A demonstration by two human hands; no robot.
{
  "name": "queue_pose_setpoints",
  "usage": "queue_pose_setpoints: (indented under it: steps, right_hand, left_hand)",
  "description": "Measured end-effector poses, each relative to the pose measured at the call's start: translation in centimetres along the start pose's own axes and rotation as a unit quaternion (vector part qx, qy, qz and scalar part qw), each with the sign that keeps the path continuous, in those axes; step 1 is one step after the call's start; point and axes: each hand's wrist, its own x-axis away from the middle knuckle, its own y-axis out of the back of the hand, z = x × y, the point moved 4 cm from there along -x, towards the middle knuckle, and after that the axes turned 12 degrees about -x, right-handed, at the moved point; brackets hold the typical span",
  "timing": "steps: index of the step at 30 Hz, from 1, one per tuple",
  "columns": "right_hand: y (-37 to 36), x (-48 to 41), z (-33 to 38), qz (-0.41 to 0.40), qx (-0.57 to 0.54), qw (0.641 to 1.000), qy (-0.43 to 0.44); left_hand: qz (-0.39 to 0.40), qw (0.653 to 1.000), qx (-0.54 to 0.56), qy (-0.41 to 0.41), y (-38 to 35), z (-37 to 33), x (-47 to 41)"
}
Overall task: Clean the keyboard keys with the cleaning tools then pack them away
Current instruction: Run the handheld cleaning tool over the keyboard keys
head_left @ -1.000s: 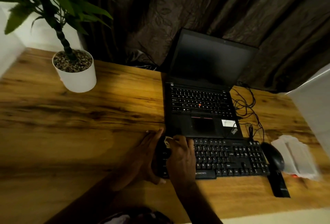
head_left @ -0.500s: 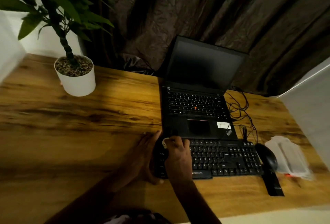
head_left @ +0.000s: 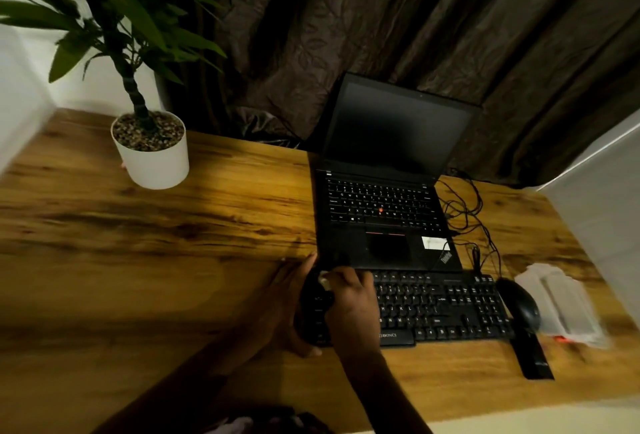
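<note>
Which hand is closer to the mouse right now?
Right. The right hand lies on the keyboard's left part; the left hand grips its left end, farther from the mouse, which sits beyond its right end.

Both hands (head_left: 349, 302) at keyboard (head_left: 443, 309)

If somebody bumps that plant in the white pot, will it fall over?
Probably it could tip. The plant is tall and leafy above a narrow white pot, so it looks top-heavy. The pebbles filling the pot likely add weight low down, which should steady it. A gentle push would probably just slide it on the smooth wooden desk.
</note>
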Motion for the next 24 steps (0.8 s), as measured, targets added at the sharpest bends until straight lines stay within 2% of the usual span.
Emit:
queue_pose_setpoints:
  steps: [3, 8, 10, 14, 20, 24]
  right_hand:
    - [0.8, 0.0, -1.1, -0.024, 0.028, 0.998, -0.042]
    - [0.1, 0.7, 0.7, -0.001, 0.01, 1.0, 0.027]
    - [0.5, 0.6, -0.2, 0.001, 0.02, 1.0, 0.018]
    - [1.2, 0.5, -1.3, -0.006, 0.045, 0.998, -0.036]
    - [0.1, 0.8, 0.9, 0.007, 0.027, 0.999, 0.014]
    - [1.3, 0.7, -1.9, -0.019, 0.047, 0.998, -0.043]
  left_hand:
    - [-0.046, 0.998, 0.029, -0.012, 0.1, 0.1, 0.3]
    - [-0.061, 0.997, 0.046, -0.002, 0.5, -0.6, 0.6]
    - [-0.075, 0.996, 0.052, -0.009, 0.8, -0.7, 0.7]
    - [-0.042, 0.999, 0.031, 0.003, 0.1, 0.0, 0.7]
    - [-0.01, 1.0, 0.003, 0.012, -0.3, 0.1, 0.7]
    - [-0.002, 0.999, 0.014, 0.034, -0.3, 0.2, 0.8]
